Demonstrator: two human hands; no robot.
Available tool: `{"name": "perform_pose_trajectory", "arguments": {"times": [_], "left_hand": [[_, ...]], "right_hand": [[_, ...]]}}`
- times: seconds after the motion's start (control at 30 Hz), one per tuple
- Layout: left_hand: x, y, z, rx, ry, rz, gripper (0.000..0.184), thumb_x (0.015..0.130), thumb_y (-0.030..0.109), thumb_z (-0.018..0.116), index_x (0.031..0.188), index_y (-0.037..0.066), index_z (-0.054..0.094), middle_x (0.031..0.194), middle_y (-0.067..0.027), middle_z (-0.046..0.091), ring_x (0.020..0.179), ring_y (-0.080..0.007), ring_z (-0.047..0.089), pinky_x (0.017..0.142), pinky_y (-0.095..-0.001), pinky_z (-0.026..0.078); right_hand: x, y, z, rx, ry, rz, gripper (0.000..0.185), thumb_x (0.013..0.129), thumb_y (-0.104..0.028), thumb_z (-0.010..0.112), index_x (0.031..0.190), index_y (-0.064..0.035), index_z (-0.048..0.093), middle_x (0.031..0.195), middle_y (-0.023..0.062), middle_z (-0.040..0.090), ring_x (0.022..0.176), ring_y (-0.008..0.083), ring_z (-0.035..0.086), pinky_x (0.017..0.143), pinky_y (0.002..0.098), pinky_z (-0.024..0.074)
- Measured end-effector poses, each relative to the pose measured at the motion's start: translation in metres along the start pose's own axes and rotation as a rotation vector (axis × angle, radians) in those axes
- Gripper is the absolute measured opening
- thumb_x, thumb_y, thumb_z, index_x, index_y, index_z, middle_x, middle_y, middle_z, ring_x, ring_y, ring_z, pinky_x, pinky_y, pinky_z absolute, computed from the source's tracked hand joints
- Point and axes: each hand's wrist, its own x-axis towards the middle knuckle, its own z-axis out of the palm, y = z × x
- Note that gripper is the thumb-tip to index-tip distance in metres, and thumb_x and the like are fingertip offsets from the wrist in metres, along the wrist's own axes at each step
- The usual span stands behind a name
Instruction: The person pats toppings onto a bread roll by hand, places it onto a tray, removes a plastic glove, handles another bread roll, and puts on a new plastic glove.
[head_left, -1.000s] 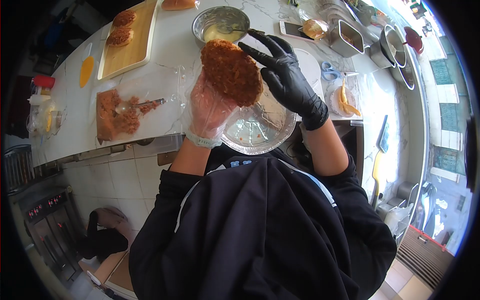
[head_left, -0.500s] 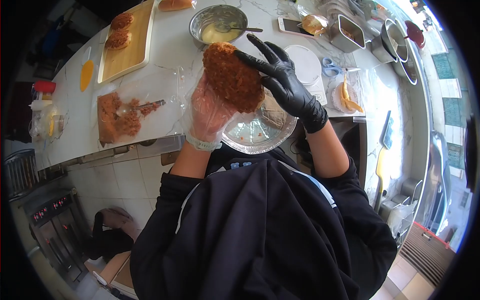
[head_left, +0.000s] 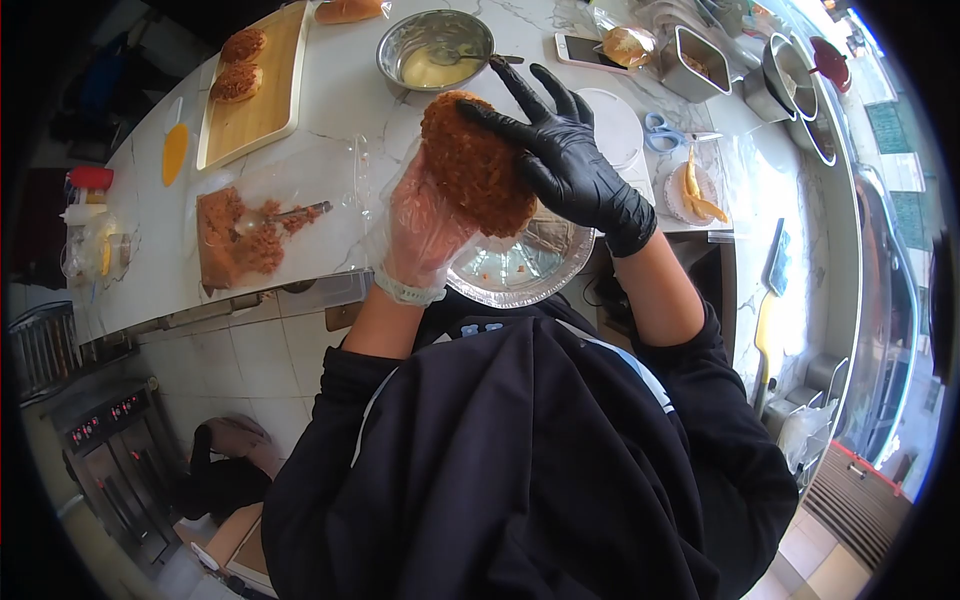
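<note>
A bun coated in reddish-brown meat floss [head_left: 478, 170] is held up over the foil pan [head_left: 520, 292]. My left hand [head_left: 425, 225], in a clear plastic glove, grips it from the left and below, its fingers partly hidden behind it. In a black glove, my right hand [head_left: 572, 160] lies against the bun's upper right side. Its fingers are stretched and spread, with one resting on the coating and others raised clear. A piece of bread [head_left: 552, 232] shows in the pan, partly covered by the bun and my right hand.
Loose meat floss with a spoon lies on a plastic sheet [head_left: 245, 240] at left. Behind it, a wooden tray [head_left: 275, 85] bears two coated buns. A metal bowl [head_left: 392, 50] contains pale cream. Scissors [head_left: 660, 133], a phone [head_left: 580, 50] and a metal container [head_left: 690, 85] stand right.
The bun has moved slightly right and down, tilting a little. The fingers of my right hand have shifted across its top, and my left hand has moved along with it.
</note>
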Motion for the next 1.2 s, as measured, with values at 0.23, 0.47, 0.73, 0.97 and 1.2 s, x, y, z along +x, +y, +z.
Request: {"name": "perform_pose_trajectory", "arguments": {"times": [0.23, 0.47, 0.73, 0.97, 1.2], "left_hand": [[-0.001, 0.000, 0.002, 0.033, 0.054, -0.008, 0.049, 0.099, 0.039, 0.027, 0.140, 0.012, 0.033, 0.140, -0.0140, 0.039, 0.129, -0.0321, 0.039, 0.106, -0.0538, 0.032], [-0.003, 0.002, 0.005, 0.016, 0.092, -0.005, 0.049, 0.099, 0.037, 0.027, 0.139, 0.010, 0.033, 0.139, -0.0141, 0.040, 0.129, -0.0319, 0.039, 0.107, -0.0523, 0.032], [-0.003, 0.003, 0.000, 0.015, 0.094, -0.026, 0.049, 0.099, 0.038, 0.027, 0.139, 0.010, 0.033, 0.138, -0.0141, 0.042, 0.127, -0.0322, 0.041, 0.106, -0.0533, 0.032], [-0.002, 0.001, 0.006, -0.001, 0.121, -0.032, 0.049, 0.099, 0.038, 0.025, 0.139, 0.010, 0.034, 0.137, -0.0146, 0.043, 0.127, -0.0325, 0.042, 0.105, -0.0542, 0.033], [-0.005, 0.009, 0.005, -0.034, 0.127, 0.020, 0.049, 0.099, 0.036, 0.025, 0.139, 0.009, 0.035, 0.138, -0.0152, 0.041, 0.127, -0.0328, 0.041, 0.105, -0.0534, 0.033]], "right_hand": [[0.003, -0.002, -0.001, -0.200, -0.051, -0.029, 0.059, 0.080, -0.048, 0.034, 0.135, -0.0316, 0.046, 0.152, 0.0170, 0.017, 0.134, 0.0448, 0.018, 0.106, 0.0577, 0.0101], [0.000, 0.016, 0.006, 0.022, -0.037, 0.048, 0.056, 0.083, -0.045, 0.034, 0.136, -0.0320, 0.045, 0.153, 0.0141, 0.015, 0.136, 0.0452, 0.015, 0.107, 0.0581, 0.0050], [0.000, -0.013, -0.002, -0.294, -0.113, 0.020, 0.068, 0.069, -0.032, 0.050, 0.136, -0.0358, 0.043, 0.153, 0.0115, 0.014, 0.138, 0.0420, 0.012, 0.107, 0.0611, 0.0069], [0.000, -0.004, 0.000, -0.181, -0.069, 0.028, 0.067, 0.071, -0.030, 0.048, 0.138, -0.0342, 0.041, 0.153, 0.0129, 0.013, 0.138, 0.0428, 0.009, 0.107, 0.0619, 0.0028], [-0.018, 0.004, 0.006, 0.177, -0.018, 0.081, 0.056, 0.085, -0.038, 0.037, 0.140, -0.0286, 0.038, 0.152, 0.0165, 0.015, 0.137, 0.0446, 0.013, 0.109, 0.0557, 0.0028]]}}
